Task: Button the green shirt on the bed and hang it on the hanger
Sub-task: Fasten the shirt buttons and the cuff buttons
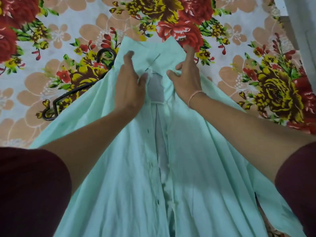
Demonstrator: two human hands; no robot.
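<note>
A pale green shirt [119, 165] lies front up on the bed, collar at the far end, its front placket open down the middle with several dark buttonholes showing on the left strip. My left hand [130, 84] pinches the left front edge just below the collar. My right hand [185, 77] grips the right front edge opposite it, fingers spread toward the collar. A dark metal hanger [68, 94] lies on the bedsheet to the left of the shirt, its hook near the collar, partly covered by the fabric.
The bed is covered by a floral sheet [239, 48] with red and yellow flowers. A pale wall or frame edge [301, 23] runs along the far right. My dark maroon sleeves fill the lower corners.
</note>
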